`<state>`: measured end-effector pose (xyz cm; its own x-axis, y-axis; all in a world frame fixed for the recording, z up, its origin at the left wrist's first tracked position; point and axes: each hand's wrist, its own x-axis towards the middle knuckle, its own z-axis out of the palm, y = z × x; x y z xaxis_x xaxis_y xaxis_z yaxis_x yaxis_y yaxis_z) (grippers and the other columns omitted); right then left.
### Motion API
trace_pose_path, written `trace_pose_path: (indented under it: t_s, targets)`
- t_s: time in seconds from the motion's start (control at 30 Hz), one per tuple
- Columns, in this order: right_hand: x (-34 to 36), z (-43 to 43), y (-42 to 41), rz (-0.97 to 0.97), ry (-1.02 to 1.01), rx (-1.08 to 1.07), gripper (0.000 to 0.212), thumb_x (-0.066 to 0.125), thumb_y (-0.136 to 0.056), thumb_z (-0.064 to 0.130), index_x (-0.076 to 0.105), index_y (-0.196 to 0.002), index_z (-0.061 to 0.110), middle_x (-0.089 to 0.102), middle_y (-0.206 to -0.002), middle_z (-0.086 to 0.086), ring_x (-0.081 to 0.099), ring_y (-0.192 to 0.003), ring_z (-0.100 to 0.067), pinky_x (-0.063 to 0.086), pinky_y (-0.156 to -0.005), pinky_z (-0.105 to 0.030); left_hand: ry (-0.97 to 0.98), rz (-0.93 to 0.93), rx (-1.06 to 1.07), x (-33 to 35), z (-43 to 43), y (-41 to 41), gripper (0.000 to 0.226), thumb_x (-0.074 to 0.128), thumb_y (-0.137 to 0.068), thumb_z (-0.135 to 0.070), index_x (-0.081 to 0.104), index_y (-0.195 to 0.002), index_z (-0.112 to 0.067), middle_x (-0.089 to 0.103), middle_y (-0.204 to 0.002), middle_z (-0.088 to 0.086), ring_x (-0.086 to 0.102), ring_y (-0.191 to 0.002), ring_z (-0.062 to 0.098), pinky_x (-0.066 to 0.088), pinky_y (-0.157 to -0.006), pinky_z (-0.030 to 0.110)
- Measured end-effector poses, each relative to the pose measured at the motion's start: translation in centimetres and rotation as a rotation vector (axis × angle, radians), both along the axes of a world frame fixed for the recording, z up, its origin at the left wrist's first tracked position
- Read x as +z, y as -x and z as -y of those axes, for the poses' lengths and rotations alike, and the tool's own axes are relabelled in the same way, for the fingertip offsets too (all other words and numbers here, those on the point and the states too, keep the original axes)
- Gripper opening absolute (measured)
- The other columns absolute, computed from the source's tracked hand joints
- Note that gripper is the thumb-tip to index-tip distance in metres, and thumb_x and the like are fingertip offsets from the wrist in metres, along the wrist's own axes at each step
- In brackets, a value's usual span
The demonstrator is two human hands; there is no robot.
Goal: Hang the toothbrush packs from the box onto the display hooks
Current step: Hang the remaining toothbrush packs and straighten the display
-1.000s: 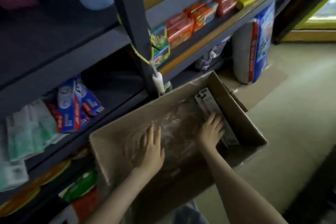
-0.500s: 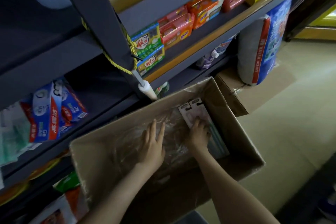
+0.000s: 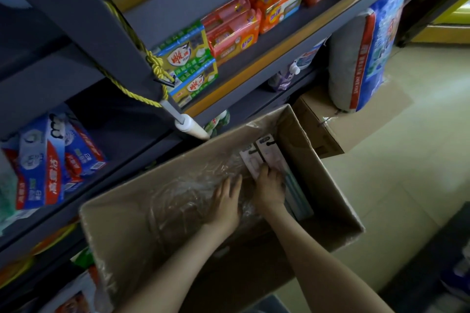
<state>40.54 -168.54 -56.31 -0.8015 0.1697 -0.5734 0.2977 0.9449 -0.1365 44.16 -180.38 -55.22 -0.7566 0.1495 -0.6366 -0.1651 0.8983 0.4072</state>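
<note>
Lying stacked against the right wall of the open brown cardboard box (image 3: 318, 173), hang-holes pointing away: flat white-and-pink carded toothbrush packs (image 3: 267, 154). Gripped at the near end by the right hand (image 3: 270, 185), fingers curled onto the top cards. Pressed flat on the crinkled clear plastic wrap (image 3: 183, 193), holding nothing: the left hand (image 3: 226, 202). Likely slips: pinching several slick cards together and shedding some on lifting; snagging the wrap; bending a card against the box wall. No display hooks in view.
</note>
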Motion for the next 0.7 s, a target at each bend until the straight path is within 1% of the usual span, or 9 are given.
trace_pose_path:
  t_s: [0.13,0.3,0.4,0.47,0.5,0.53,0.57,0.63,0.7]
  targets:
    - [-0.4,0.3,0.3,-0.003,-0.173,0.057,0.051,0.049,-0.096,0.02,0.03,-0.14,0.003,0.041,-0.137,-0.018,0.045,-0.124,-0.029,0.042,-0.097,-0.034,-0.007,-0.007,-0.006,-0.1,-0.9,0.0,0.082,0.047,-0.096,-0.004,-0.005,-0.153,-0.03,-0.006,-0.162,0.0,-0.005,-0.148,0.025,0.007,-0.12,0.04]
    - [0.0,-0.4,1.1,-0.048,-0.107,0.028,0.037,0.042,-0.1,0.017,0.037,-0.134,0.003,0.054,-0.127,-0.014,0.058,-0.11,-0.023,0.051,-0.085,-0.029,-0.044,-0.003,0.054,-0.3,-0.4,-0.2,0.081,0.046,-0.095,-0.002,-0.004,-0.153,-0.028,-0.002,-0.162,0.001,-0.001,-0.148,0.023,0.011,-0.121,0.04]
    - [1.3,-1.4,1.1,-0.077,0.003,0.013,0.03,0.041,-0.101,0.017,0.044,-0.129,0.006,0.061,-0.116,-0.011,0.063,-0.1,-0.022,0.053,-0.077,-0.029,-0.156,0.003,0.177,-0.2,-1.1,0.1,0.074,0.048,-0.097,-0.008,0.005,-0.154,-0.026,0.011,-0.161,0.002,0.015,-0.147,0.021,0.021,-0.119,0.037]
    - [2.1,-1.8,0.7,-0.099,0.089,0.011,0.028,0.041,-0.101,0.018,0.044,-0.127,0.006,0.063,-0.111,-0.009,0.064,-0.098,-0.023,0.051,-0.077,-0.03,-0.366,-0.008,0.315,0.0,-2.0,0.3,0.061,0.047,-0.098,-0.013,0.02,-0.153,-0.022,0.031,-0.154,0.004,0.032,-0.141,0.021,0.029,-0.115,0.038]
    - [2.5,-1.9,0.5,-0.105,0.129,0.03,0.027,0.041,-0.101,0.019,0.044,-0.125,0.007,0.062,-0.109,-0.007,0.064,-0.098,-0.022,0.049,-0.076,-0.028,-0.488,-0.021,0.374,0.4,-2.6,0.3,0.052,0.048,-0.099,-0.013,0.032,-0.147,-0.021,0.043,-0.146,0.006,0.041,-0.135,0.023,0.035,-0.112,0.039]
    - [2.8,-2.1,0.3,-0.114,0.162,0.044,0.026,0.041,-0.101,0.021,0.045,-0.123,0.008,0.062,-0.105,-0.005,0.064,-0.095,-0.019,0.047,-0.074,-0.025,-0.549,-0.057,0.385,0.7,-3.1,0.3,0.04,0.048,-0.098,-0.011,0.045,-0.136,-0.023,0.054,-0.134,0.007,0.05,-0.127,0.024,0.041,-0.106,0.04]
    - [3.3,-2.3,0.1,-0.129,0.215,0.042,0.024,0.041,-0.101,0.024,0.048,-0.119,0.009,0.062,-0.099,-0.003,0.064,-0.09,-0.017,0.045,-0.072,-0.023,-0.544,-0.1,0.364,0.8,-3.6,0.4,0.03,0.049,-0.098,-0.01,0.051,-0.122,-0.027,0.059,-0.121,0.005,0.056,-0.119,0.024,0.046,-0.101,0.038]
    - [4.6,-2.5,-0.2,-0.128,0.354,0.015,0.023,0.042,-0.1,0.023,0.053,-0.112,0.007,0.061,-0.093,-0.003,0.064,-0.088,-0.019,0.048,-0.074,-0.025,-0.567,-0.131,0.394,1.3,-4.2,0.5,0.022,0.047,-0.097,-0.008,0.053,-0.106,-0.027,0.061,-0.107,0.002,0.061,-0.105,0.017,0.051,-0.089,0.029]
    - [5.7,-2.7,-0.2,-0.102,0.473,-0.081,0.021,0.044,-0.099,0.018,0.055,-0.11,0.003,0.061,-0.098,-0.01,0.06,-0.093,-0.023,0.046,-0.081,-0.029,-0.522,-0.197,0.441,1.4,-4.4,0.0,0.016,0.044,-0.099,-0.01,0.055,-0.104,-0.02,0.061,-0.105,0.003,0.061,-0.103,0.017,0.051,-0.083,0.026]
